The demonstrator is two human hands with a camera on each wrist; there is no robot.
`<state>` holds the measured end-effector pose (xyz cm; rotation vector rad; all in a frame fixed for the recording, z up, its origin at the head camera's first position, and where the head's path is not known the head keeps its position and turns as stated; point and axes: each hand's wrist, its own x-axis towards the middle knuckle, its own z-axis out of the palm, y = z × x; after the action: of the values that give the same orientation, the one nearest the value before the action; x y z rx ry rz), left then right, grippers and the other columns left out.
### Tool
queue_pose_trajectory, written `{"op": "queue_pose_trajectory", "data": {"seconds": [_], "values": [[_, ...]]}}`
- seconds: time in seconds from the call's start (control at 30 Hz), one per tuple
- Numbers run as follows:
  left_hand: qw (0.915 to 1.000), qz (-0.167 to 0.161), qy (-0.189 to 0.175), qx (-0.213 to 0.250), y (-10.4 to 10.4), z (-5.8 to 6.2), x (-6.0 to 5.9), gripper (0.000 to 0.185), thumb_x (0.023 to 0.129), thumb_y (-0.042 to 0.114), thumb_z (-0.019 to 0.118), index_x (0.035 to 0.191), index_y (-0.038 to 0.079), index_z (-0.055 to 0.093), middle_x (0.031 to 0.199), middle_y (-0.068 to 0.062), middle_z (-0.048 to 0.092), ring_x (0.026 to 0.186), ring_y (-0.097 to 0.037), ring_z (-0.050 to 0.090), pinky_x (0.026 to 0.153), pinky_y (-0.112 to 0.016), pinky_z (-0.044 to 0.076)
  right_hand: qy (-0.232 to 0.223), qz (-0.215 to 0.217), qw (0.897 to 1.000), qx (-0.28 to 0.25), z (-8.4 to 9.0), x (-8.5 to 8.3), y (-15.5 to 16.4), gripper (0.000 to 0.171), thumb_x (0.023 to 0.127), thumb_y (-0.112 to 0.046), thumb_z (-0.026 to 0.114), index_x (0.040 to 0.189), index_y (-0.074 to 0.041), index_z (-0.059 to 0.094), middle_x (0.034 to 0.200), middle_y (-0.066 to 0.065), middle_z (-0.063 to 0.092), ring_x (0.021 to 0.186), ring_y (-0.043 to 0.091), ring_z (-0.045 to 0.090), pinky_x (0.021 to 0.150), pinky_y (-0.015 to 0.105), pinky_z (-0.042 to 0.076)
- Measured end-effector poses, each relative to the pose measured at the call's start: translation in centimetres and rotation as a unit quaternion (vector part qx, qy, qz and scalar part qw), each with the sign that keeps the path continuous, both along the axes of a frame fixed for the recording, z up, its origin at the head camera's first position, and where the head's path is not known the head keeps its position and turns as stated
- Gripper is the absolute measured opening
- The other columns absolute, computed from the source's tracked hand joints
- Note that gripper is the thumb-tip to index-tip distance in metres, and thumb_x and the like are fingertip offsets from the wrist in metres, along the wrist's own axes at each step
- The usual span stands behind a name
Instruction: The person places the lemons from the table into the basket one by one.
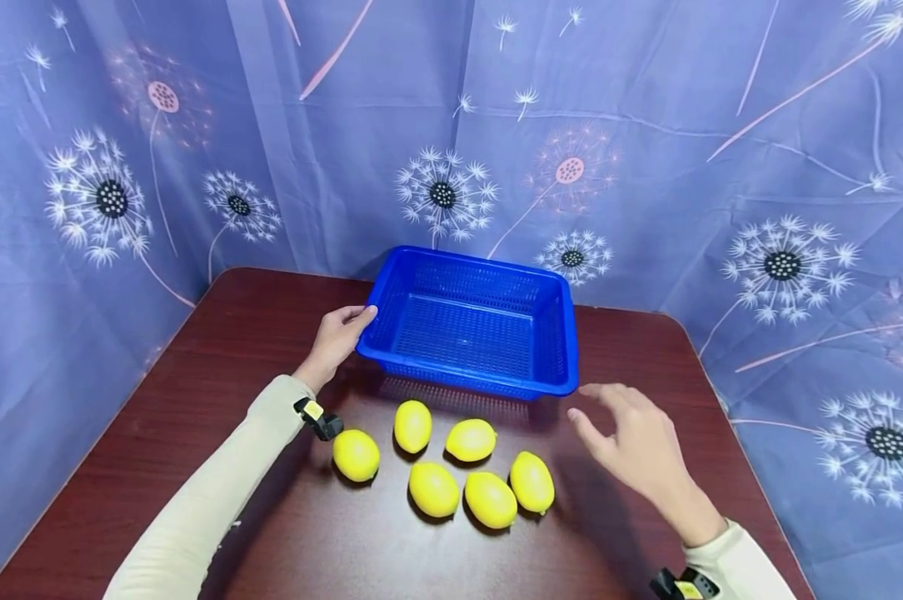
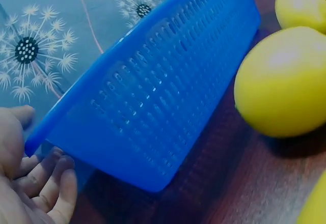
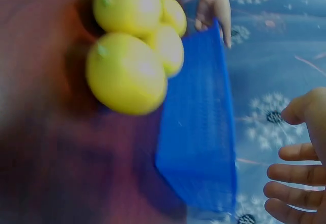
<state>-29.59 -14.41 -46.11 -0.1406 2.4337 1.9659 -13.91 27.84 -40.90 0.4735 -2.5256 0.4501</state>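
Blue basket (image 1: 472,327) sits on the dark red worktop (image 1: 197,392), toward the far edge, long axis running left to right, empty inside. Left hand (image 1: 336,337) is at the basket's near-left corner: thumb over the rim, the other fingers (image 2: 48,183) loosely curled beneath the lip in the left wrist view, so a light hold on that corner. Right hand (image 1: 635,442) hovers above the worktop just off the basket's near-right corner, not touching it; fingers (image 3: 293,175) spread and relaxed, holding nothing. Six lemons (image 1: 451,462) lie in a loose cluster on the worktop directly in front of the basket's near wall, between the two forearms. Key relation: the lemons lie to the left of the right hand and nearer the person than the basket; the rightmost lemon (image 1: 531,482) is close to the right palm, well within that hand's side, while the leftmost lemon (image 1: 356,455) lies just beside the left wrist band. The free hand is the right one. Backdrop is a blue dandelion-print cloth (image 1: 646,125).
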Motion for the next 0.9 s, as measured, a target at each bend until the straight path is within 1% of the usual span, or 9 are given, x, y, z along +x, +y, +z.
{"op": "queue_pose_trajectory", "data": {"seconds": [0.13, 0.2, 0.3, 0.4, 0.43, 0.53, 0.63, 0.7, 0.9], "values": [[0.9996, 0.004, -0.013, 0.025, 0.1, -0.5, -0.3, 0.052, 0.101, 0.035, 0.065, 0.139, -0.001, 0.058, 0.131, -0.022, 0.064, 0.113, -0.027, 0.064, 0.093, -0.027, 0.052, -0.023, 0.015, 0.999, 0.021, -1.6, 1.0, -0.9, 0.035, 0.083, -0.034, 0.080, 0.109, -0.012, 0.074, 0.102, 0.004, 0.075, 0.092, 0.026, 0.070, 0.067, 0.048, 0.059], [0.9988, 0.008, -0.025, 0.042, 0.1, -0.6, -0.4, 0.051, 0.101, 0.036, 0.065, 0.140, 0.003, 0.058, 0.128, -0.018, 0.064, 0.104, -0.021, 0.063, 0.087, -0.026, 0.052, -0.039, 0.020, 0.999, 0.031, -2.5, 1.3, -1.3, 0.037, 0.082, -0.036, 0.081, 0.110, -0.012, 0.074, 0.103, 0.003, 0.074, 0.093, 0.025, 0.070, 0.067, 0.047, 0.060], [0.9942, 0.007, -0.055, 0.092, 0.1, -0.5, -0.2, 0.053, 0.101, 0.036, 0.066, 0.143, 0.006, 0.056, 0.124, -0.009, 0.061, 0.094, -0.011, 0.059, 0.079, -0.020, 0.051, -0.072, 0.025, 0.996, 0.038, -4.0, 1.8, -2.0, 0.039, 0.083, -0.040, 0.081, 0.111, -0.013, 0.074, 0.103, 0.002, 0.074, 0.093, 0.023, 0.069, 0.068, 0.045, 0.060], [0.9821, 0.008, -0.091, 0.165, 0.2, -0.3, 0.1, 0.053, 0.101, 0.030, 0.067, 0.145, 0.005, 0.053, 0.124, -0.008, 0.061, 0.092, -0.009, 0.061, 0.077, -0.019, 0.054, -0.114, 0.018, 0.993, 0.035, -5.4, 2.4, -2.6, 0.043, 0.083, -0.045, 0.082, 0.111, -0.014, 0.074, 0.099, -0.001, 0.073, 0.088, 0.018, 0.067, 0.064, 0.039, 0.057], [0.9770, 0.010, -0.102, 0.187, 0.3, -0.2, 0.2, 0.053, 0.101, 0.028, 0.068, 0.145, 0.004, 0.052, 0.126, -0.006, 0.062, 0.096, -0.009, 0.064, 0.080, -0.019, 0.056, -0.128, 0.013, 0.991, 0.033, -5.7, 2.6, -2.7, 0.045, 0.083, -0.047, 0.081, 0.112, -0.014, 0.074, 0.098, -0.002, 0.073, 0.086, 0.016, 0.066, 0.063, 0.037, 0.057], [0.9643, 0.026, -0.122, 0.234, 0.4, -0.1, 0.2, 0.049, 0.099, 0.023, 0.070, 0.142, 0.003, 0.054, 0.121, -0.004, 0.066, 0.097, -0.011, 0.067, 0.081, -0.020, 0.057, -0.185, 0.000, 0.983, 0.020, -6.3, 3.1, -3.0, 0.045, 0.083, -0.052, 0.081, 0.111, -0.016, 0.074, 0.089, -0.007, 0.068, 0.077, 0.010, 0.060, 0.059, 0.028, 0.050], [0.9581, 0.037, -0.130, 0.253, 0.5, -0.1, 0.2, 0.046, 0.098, 0.019, 0.072, 0.138, 0.003, 0.057, 0.108, 0.002, 0.070, 0.093, -0.010, 0.069, 0.080, -0.021, 0.058, -0.239, -0.008, 0.971, -0.006, -6.5, 3.4, -3.2, 0.043, 0.085, -0.054, 0.079, 0.109, -0.019, 0.074, 0.081, -0.012, 0.062, 0.070, 0.005, 0.055, 0.056, 0.023, 0.045], [0.9567, 0.037, -0.130, 0.258, 0.5, -0.1, 0.0, 0.043, 0.097, 0.018, 0.072, 0.136, 0.003, 0.058, 0.106, 0.002, 0.072, 0.093, -0.011, 0.070, 0.082, -0.023, 0.059, -0.268, -0.013, 0.963, -0.024, -6.6, 3.5, -3.3, 0.042, 0.086, -0.055, 0.078, 0.108, -0.020, 0.073, 0.075, -0.015, 0.059, 0.064, 0.003, 0.051, 0.053, 0.022, 0.042], [0.9572, 0.030, -0.133, 0.256, 0.7, 0.0, -0.4, 0.039, 0.099, 0.020, 0.070, 0.133, 0.006, 0.058, 0.126, -0.007, 0.068, 0.105, -0.016, 0.069, 0.095, -0.031, 0.057, -0.313, -0.022, 0.948, -0.050, -6.9, 3.3, -3.5, 0.044, 0.085, -0.056, 0.077, 0.109, -0.019, 0.073, 0.067, -0.017, 0.058, 0.055, -0.001, 0.048, 0.050, 0.022, 0.041]]}}
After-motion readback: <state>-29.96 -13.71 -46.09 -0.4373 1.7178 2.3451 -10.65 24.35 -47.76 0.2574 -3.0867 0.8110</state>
